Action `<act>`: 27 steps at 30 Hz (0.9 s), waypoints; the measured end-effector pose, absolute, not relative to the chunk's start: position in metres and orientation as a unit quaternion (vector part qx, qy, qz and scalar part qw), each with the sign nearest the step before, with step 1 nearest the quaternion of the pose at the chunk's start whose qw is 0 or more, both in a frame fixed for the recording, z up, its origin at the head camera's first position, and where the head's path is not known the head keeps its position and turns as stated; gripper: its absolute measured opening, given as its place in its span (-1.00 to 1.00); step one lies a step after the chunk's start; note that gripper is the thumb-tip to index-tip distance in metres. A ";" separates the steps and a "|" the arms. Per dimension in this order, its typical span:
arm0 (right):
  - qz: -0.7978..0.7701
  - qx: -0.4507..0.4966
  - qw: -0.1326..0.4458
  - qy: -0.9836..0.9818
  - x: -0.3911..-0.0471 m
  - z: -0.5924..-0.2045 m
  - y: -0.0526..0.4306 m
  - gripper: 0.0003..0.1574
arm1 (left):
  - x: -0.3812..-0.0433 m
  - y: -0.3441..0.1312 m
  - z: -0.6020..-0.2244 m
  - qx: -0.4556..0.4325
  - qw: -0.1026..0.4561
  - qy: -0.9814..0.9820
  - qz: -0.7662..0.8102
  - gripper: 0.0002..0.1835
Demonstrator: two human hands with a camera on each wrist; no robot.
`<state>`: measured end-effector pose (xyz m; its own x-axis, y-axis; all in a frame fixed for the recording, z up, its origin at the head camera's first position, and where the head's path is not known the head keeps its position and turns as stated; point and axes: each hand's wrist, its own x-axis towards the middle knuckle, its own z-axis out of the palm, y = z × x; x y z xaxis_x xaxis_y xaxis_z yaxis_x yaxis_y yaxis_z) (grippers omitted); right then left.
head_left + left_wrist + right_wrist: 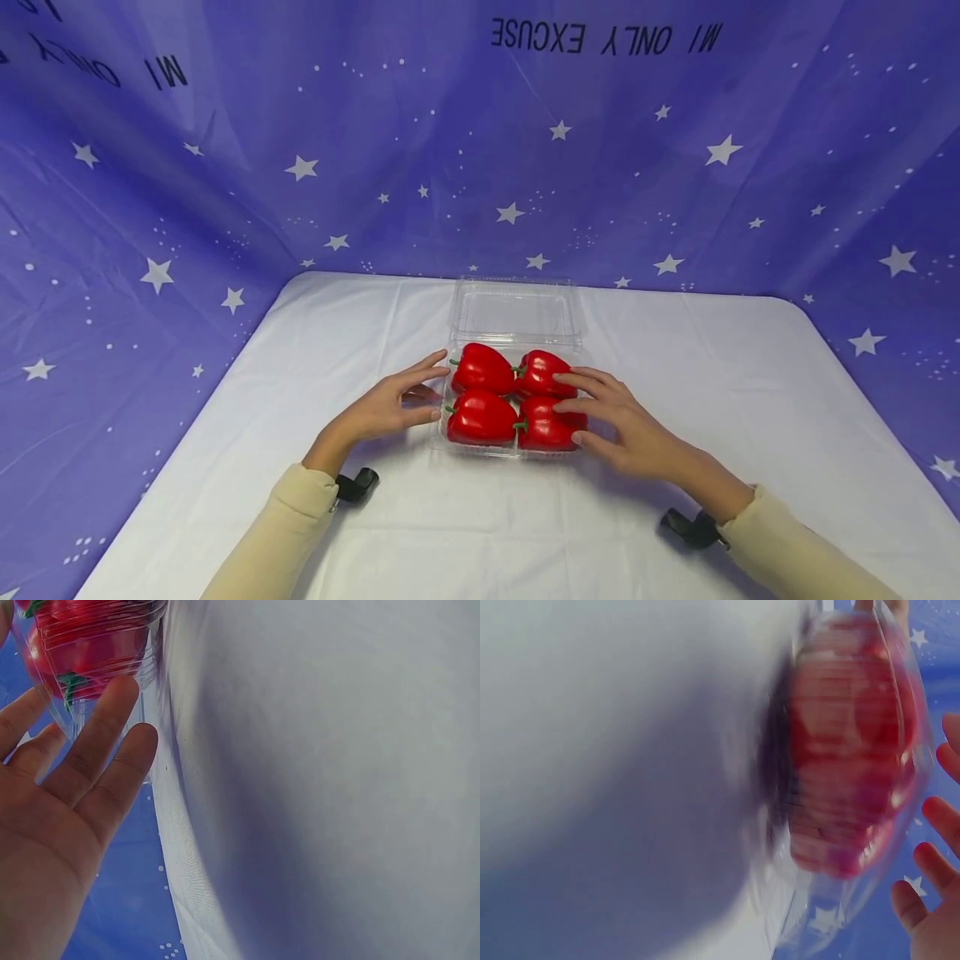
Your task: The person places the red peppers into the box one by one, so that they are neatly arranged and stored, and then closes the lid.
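A clear plastic clamshell container [480, 453] lies on the table with its lid [516, 313] folded back on the far side. Inside sit several glossy red bell peppers [482, 418] with green stems, in two rows. At the container's left edge is my left hand [384, 405], fingers extended and spread with nothing in them; the left wrist view shows its palm [45, 840] beside the clear wall. My right hand [624, 427] reaches over the right-hand peppers, overlapping them in the head view. Seen from the right wrist, its loosely bent fingers [939, 868] stand apart from the container's side.
A white cloth [465, 533] covers the table. Purple curtains [420, 150] with white stars rise behind it and along both sides. Each wrist carries a black camera mount [358, 485] just below a beige sleeve [277, 533].
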<state>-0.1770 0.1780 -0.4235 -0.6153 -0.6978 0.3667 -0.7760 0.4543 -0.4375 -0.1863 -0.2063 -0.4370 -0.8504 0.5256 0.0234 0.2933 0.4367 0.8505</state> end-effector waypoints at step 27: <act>0.257 0.296 -0.049 -0.919 -0.295 -0.399 0.219 -0.65 | -0.188 -0.206 -0.435 0.244 0.122 0.846 0.459 -0.30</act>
<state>-0.2951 0.2185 -0.3991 -0.8206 -0.5682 0.0619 -0.5180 0.6934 -0.5008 -0.1879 -0.2064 -0.4347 -0.8508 0.5252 0.0183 0.3018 0.4597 0.8352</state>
